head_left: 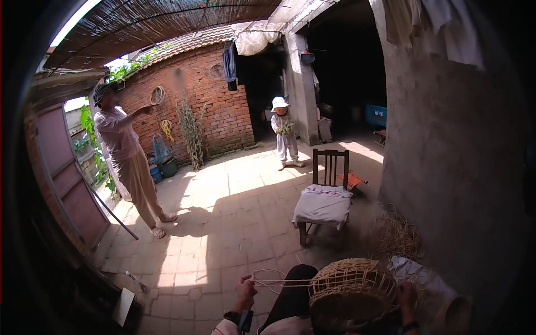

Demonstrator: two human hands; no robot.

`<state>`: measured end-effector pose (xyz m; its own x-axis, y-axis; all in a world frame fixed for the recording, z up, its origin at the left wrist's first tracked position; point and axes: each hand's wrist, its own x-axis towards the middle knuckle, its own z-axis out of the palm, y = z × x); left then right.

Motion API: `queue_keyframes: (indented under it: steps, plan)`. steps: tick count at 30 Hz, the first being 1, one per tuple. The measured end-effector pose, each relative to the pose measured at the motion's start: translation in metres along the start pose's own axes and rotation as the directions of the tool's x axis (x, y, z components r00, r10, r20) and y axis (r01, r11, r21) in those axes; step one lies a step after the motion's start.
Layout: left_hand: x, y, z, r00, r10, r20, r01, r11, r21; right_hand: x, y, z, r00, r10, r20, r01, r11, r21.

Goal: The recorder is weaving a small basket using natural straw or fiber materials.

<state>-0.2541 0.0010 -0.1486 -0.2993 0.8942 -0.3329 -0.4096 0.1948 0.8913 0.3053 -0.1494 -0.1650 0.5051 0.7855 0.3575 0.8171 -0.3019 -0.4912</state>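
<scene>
A round woven basket with an open lattice side lies tilted across my lap. Pale strands stretch left from its side to my left hand, whose fingers are closed on them. Part of a strand curls in a loop near that hand. At the basket's right edge, my right hand grips the side; shade hides some of its fingers.
Loose strands are heaped by the grey wall at right, near a pale cloth sheet. Ahead stands a wooden chair with a cloth-covered seat. One person points at left; another in a white hat holds greenery.
</scene>
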Motion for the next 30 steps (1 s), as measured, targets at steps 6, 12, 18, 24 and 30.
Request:
queue_keyframes:
  steps: [6, 12, 18, 24, 30]
  plan:
    - [0.065, 0.093, -0.217, 0.861, 0.103, -0.498, 0.080, 0.940, 0.333, 0.018, -0.028, -0.008, 0.999, -0.027, 0.018, 0.027, 0.999, -0.026]
    - [0.014, 0.119, -0.117, 0.946, -0.112, 0.303, -0.285, 0.149, 0.947, 0.032, -0.044, -0.014, 0.996, -0.028, 0.083, 0.025, 0.999, 0.037]
    - [-0.103, 0.074, 0.133, 0.509, 0.249, 0.824, -0.840, 0.350, 0.413, 0.018, -0.040, -0.022, 0.996, -0.020, 0.084, 0.021, 1.000, -0.007]
    - [-0.137, 0.061, 0.203, 0.250, 0.353, 0.902, -0.968, 0.072, 0.240, 0.013, -0.041, -0.021, 0.996, -0.021, 0.087, 0.021, 1.000, 0.002]
    - [-0.107, 0.064, 0.181, 0.109, 0.365, 0.925, -0.994, 0.015, 0.111, 0.017, -0.038, -0.018, 0.997, -0.038, 0.061, 0.035, 0.998, 0.042]
